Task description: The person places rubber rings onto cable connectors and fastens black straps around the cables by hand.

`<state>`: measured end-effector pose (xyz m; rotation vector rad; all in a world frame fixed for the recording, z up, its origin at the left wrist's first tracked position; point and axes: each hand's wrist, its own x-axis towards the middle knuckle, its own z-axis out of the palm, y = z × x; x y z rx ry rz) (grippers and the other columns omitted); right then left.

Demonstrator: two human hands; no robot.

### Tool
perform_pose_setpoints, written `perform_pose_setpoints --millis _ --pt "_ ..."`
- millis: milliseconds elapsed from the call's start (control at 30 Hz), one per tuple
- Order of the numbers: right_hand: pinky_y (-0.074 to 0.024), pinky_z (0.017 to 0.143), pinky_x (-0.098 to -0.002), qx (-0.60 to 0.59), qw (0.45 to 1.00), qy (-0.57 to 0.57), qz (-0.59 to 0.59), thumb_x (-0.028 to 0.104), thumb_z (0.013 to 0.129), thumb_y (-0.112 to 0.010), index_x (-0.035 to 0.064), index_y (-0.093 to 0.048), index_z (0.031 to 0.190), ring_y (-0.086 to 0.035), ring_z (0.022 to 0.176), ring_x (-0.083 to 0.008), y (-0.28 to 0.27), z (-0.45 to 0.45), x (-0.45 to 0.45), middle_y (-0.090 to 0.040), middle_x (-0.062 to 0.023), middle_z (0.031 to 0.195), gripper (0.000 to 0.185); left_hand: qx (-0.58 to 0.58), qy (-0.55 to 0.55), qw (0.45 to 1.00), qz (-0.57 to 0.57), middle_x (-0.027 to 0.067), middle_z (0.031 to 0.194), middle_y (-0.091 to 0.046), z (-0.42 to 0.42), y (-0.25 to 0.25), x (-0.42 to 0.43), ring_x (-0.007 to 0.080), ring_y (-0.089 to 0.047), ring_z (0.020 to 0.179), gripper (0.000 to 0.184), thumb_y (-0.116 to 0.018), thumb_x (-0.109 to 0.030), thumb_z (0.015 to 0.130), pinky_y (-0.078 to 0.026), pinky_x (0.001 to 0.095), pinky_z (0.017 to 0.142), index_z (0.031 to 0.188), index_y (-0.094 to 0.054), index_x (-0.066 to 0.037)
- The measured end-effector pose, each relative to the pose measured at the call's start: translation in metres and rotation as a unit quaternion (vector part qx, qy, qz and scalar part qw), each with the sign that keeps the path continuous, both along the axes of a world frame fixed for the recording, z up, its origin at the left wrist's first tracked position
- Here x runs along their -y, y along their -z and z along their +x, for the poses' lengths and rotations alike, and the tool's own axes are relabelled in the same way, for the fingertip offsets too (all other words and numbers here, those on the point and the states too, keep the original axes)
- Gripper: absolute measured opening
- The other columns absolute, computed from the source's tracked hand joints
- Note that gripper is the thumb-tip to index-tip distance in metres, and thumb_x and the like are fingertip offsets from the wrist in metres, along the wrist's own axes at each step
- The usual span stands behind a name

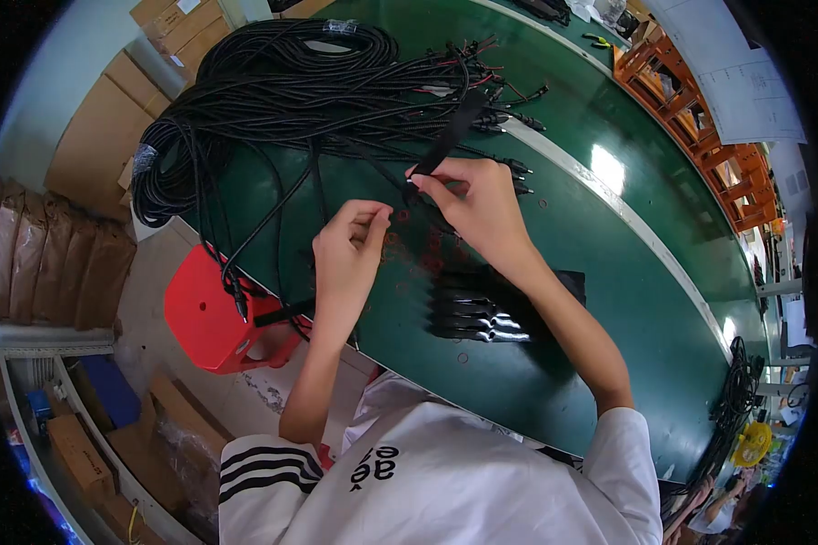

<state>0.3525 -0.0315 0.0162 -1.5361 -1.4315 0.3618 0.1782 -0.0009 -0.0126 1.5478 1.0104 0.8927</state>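
Note:
My right hand (pixel 468 195) pinches the lower end of a black strip (pixel 452 132) that slants up and to the right over the cable ends. To its left, my left hand (pixel 350 236) is raised with thumb and fingertips pressed together; anything between them is too small to make out. Both hands are above the green table (pixel 400 313), apart from each other. A large bundle of black cables (pixel 273 100) lies beyond them, with thin connector ends pointing right. Below my right hand, several glossy black pieces (pixel 473 313) lie side by side, partly behind the forearm.
A red stool (pixel 204 309) stands at the table's left edge, with cable ends hanging over it. Wrapped brown packages (pixel 50 254) and cardboard boxes (pixel 91 136) are at the left. Orange racks (pixel 691 118) line the far right side. More black cables (pixel 736 400) lie at the right.

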Motion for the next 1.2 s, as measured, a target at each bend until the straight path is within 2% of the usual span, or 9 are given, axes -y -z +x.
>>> perform_pose_setpoints --millis 267,667,733,767,833,933,1000,1100,1200 --pt "-0.0516 0.061 -0.0410 0.100 0.994 0.005 0.038 0.009 0.081 -0.070 0.0003 -0.070 0.083 -0.064 0.065 -0.0350 -0.002 -0.011 0.007 -0.064 -0.0196 0.071 0.009 0.027 0.025 0.998 -0.050 0.0049 0.082 -0.071 0.009 -0.011 0.003 0.0040 -0.055 0.062 0.023 -0.060 -0.017 0.097 -0.041 0.0201 0.052 0.095 -0.071 0.002" --pt "-0.0536 0.070 -0.0424 0.146 0.987 -0.019 0.056 0.004 0.079 -0.066 0.0020 -0.072 0.095 -0.064 0.078 -0.0347 0.002 -0.018 0.014 -0.066 -0.0179 0.081 0.017 -0.024 -0.033 0.998 0.042 0.0043 0.075 -0.069 0.007 -0.010 0.001 0.0059 -0.058 0.062 0.018 -0.066 -0.015 0.092 -0.044 0.0213 0.054 0.090 -0.071 0.003" --pt "-0.0537 0.071 -0.0420 0.160 0.985 -0.017 0.069 0.003 0.079 -0.066 0.0016 -0.072 0.095 -0.064 0.078 -0.0344 0.002 -0.020 0.016 -0.066 -0.0180 0.082 0.017 0.012 0.050 0.996 -0.080 0.0037 0.081 -0.069 0.004 -0.005 -0.008 0.0071 -0.058 0.066 0.016 -0.064 -0.011 0.092 -0.044 0.0225 0.058 0.099 -0.069 0.002" --pt "-0.0537 0.071 -0.0418 0.162 0.983 -0.020 0.080 0.002 0.079 -0.065 0.0014 -0.071 0.096 -0.064 0.079 -0.0341 0.000 -0.022 0.018 -0.066 -0.0181 0.082 0.018 0.012 0.050 0.996 -0.079 0.0037 0.081 -0.069 0.002 0.001 -0.012 0.0071 -0.058 0.066 0.016 -0.064 -0.011 0.092 -0.044 0.0225 0.058 0.099 -0.069 0.002" --pt "-0.0538 0.071 -0.0416 0.165 0.982 -0.022 0.091 0.001 0.079 -0.065 0.0013 -0.071 0.096 -0.064 0.079 -0.0337 -0.001 -0.021 0.019 -0.066 -0.0182 0.081 0.018 0.128 0.111 0.980 -0.106 0.0005 0.078 -0.066 -0.002 0.010 -0.019 0.0060 -0.056 0.066 0.023 -0.066 -0.021 0.094 -0.042 0.0211 0.059 0.097 -0.070 0.001" --pt "-0.0537 0.070 -0.0413 0.151 0.982 -0.034 0.113 0.002 0.078 -0.067 0.0003 -0.071 0.094 -0.065 0.078 -0.0337 0.002 -0.018 0.017 -0.066 -0.0180 0.080 0.017 0.177 0.125 0.958 -0.187 -0.0015 0.078 -0.063 -0.004 0.011 -0.018 0.0057 -0.054 0.068 0.025 -0.065 -0.025 0.095 -0.042 0.0204 0.062 0.099 -0.069 0.000" --pt "-0.0535 0.068 -0.0416 0.096 0.993 -0.017 0.060 0.003 0.077 -0.070 -0.0002 -0.071 0.092 -0.065 0.076 -0.0342 0.002 -0.017 0.017 -0.066 -0.0176 0.079 0.015 0.176 0.125 0.956 -0.198 -0.0013 0.078 -0.063 -0.003 0.014 -0.020 0.0056 -0.055 0.069 0.025 -0.066 -0.025 0.095 -0.042 0.0202 0.063 0.098 -0.070 -0.001" --pt "-0.0530 0.066 -0.0417 0.112 0.993 -0.014 0.042 0.004 0.076 -0.071 0.0000 -0.072 0.090 -0.065 0.074 -0.0348 0.006 -0.014 0.016 -0.066 -0.0171 0.079 0.014 0.169 0.126 0.954 -0.212 -0.0006 0.079 -0.063 -0.002 0.014 -0.024 0.0056 -0.055 0.071 0.024 -0.066 -0.025 0.094 -0.043 0.0200 0.065 0.099 -0.070 -0.002" --pt "-0.0524 0.062 -0.0397 0.120 0.989 -0.005 0.087 0.007 0.077 -0.073 0.0010 -0.072 0.089 -0.064 0.071 -0.0329 0.005 -0.013 0.014 -0.067 -0.0167 0.080 0.013 0.186 0.125 0.947 -0.229 -0.0003 0.082 -0.063 0.001 0.010 -0.023 0.0056 -0.055 0.073 0.022 -0.065 -0.024 0.095 -0.044 0.0197 0.067 0.099 -0.069 -0.003"
